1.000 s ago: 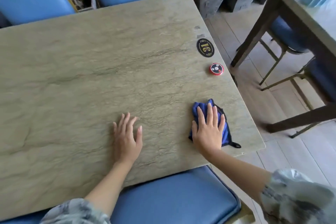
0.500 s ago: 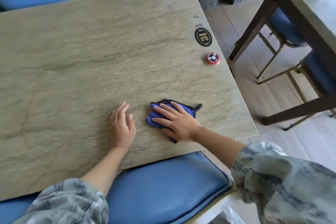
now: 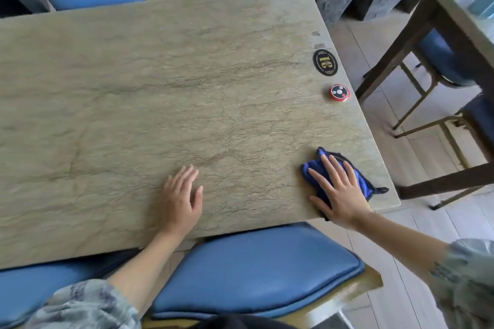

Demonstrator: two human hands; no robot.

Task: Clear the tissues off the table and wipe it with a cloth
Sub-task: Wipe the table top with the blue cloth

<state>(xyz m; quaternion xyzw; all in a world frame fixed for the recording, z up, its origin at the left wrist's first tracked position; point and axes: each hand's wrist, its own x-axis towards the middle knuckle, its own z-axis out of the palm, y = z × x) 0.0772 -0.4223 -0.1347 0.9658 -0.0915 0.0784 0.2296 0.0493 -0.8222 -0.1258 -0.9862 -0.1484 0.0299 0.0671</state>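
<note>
Crumpled blue cloth [image 3: 359,181] at near right corner of stone-patterned table [image 3: 160,88], under right hand [image 3: 340,191]; left hand [image 3: 181,197] flat leftward.

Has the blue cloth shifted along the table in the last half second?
Yes. The blue cloth, under the right hand, slid right, away from the left hand, toward the table corner below the red call button.

Right hand [image 3: 340,191] flat, fingers spread, pressing blue cloth [image 3: 359,181] onto table [image 3: 160,88] near its right front corner. Left hand [image 3: 181,197] flat on bare tabletop, well apart from cloth. Oval number plate [image 3: 325,62] and red call button [image 3: 339,92] near right edge. Blue chair [image 3: 254,270] below front edge.
</note>
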